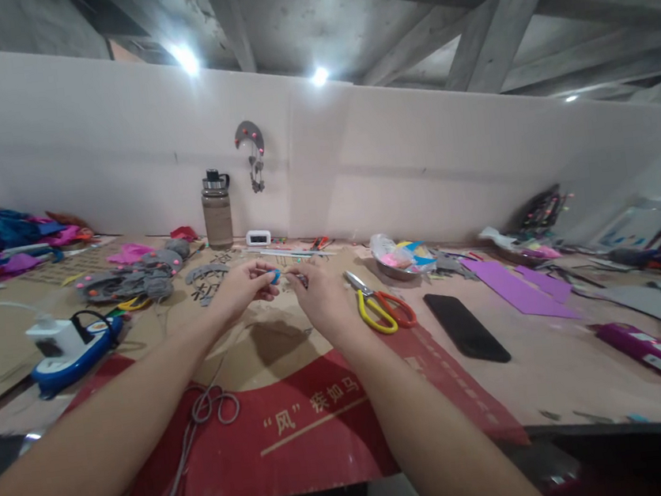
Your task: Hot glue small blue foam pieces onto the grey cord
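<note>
My left hand (250, 287) is raised over the cardboard, its fingertips pinched on a small blue piece (275, 276) whose kind I cannot make out. Close beside it, my right hand (314, 286) has its fingers pressed together; whatever they hold is too small to name. Grey cord (208, 405) lies in loops on the red printed cardboard (322, 440) below my hands. To the right of my right hand rest scissors (378, 306) with one yellow and one orange handle. Grey cut pieces (209, 282) lie just beyond my left hand.
A water bottle (217, 213) stands against the white partition (415, 151). Grey felt-like pieces (137, 278) and a blue power strip (80, 356) lie left. On the right are a bowl (398, 272), a black phone (464, 327), purple sheets (514, 287) and a magenta power strip (656, 350).
</note>
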### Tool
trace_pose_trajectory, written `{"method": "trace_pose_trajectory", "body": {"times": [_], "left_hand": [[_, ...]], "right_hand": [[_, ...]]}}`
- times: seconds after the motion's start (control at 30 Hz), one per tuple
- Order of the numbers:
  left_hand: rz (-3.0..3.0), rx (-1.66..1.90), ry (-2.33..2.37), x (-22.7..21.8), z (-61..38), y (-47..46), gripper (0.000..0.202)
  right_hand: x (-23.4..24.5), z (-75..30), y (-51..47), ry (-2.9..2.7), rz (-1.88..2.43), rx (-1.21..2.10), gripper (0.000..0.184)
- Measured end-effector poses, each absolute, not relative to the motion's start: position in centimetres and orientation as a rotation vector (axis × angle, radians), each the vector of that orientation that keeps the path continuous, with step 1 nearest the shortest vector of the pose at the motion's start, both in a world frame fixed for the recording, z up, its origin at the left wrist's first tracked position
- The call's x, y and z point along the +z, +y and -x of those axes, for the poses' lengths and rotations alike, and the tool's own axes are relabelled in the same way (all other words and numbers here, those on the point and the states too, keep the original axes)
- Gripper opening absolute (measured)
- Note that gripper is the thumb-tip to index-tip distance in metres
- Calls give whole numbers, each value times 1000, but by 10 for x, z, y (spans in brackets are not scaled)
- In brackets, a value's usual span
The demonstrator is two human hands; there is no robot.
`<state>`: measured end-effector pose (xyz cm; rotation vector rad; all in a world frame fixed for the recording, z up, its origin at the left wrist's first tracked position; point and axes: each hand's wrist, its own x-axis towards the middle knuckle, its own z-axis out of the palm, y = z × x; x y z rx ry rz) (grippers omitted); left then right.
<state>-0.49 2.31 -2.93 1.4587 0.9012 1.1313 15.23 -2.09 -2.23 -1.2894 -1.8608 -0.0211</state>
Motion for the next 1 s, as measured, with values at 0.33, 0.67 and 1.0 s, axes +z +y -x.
{"method": "trace_pose_trajectory", "body": {"times": [0.33,0.67,1.0], "left_hand": [[-1387,1188,889,-32,5,26,20],[-1164,1292,929,-33,18,39,12],[-1165,1251,964,-37,14,40,4]], "right_hand": [[-21,-154,-22,-1998,1435,-93,25],[-45,-145,-12,-2381,1508,-30,28],[-33,-174,9,-1946,1429,196,28]]}}
